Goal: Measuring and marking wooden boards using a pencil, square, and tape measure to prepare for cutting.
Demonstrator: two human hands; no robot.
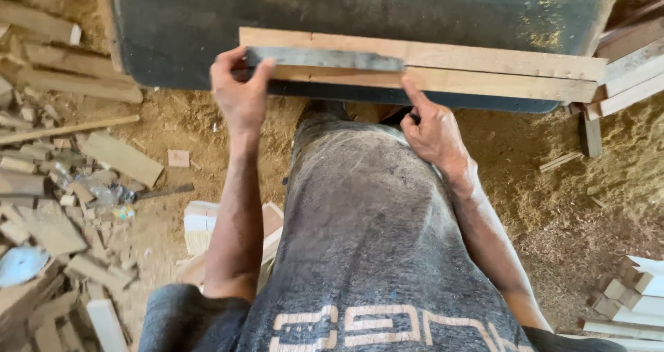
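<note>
Grey shirt (373,255) fills the bottom of the view, dusty, person looking straight down.

Left hand (238,93): closed on the left end of a dark grey strip (325,59), thumb on one side, fingers curled over the other. Strip lies lengthwise on top of two pale wood boards (484,68), covering part of their left half.

Right hand (432,127): mostly closed, index finger stretched out, tip touching the near edge of the boards just beside the right end of the strip. Not gripping anything.

Boards sit side by side, long edges touching, at the near edge of a dark table (180,27). They run left to right, right ends close to the table's right corner.

Floor (526,186) below is covered in sawdust. Left side: heap of wood offcuts (62,207), short blocks and slats, with a crumpled clear plastic bottle (104,191) among them. Small stack of pale wood pieces (200,224) just beside the left forearm. Right side: more pale slats (633,68) leaning near the table corner, another stack (633,293) at lower right.
</note>
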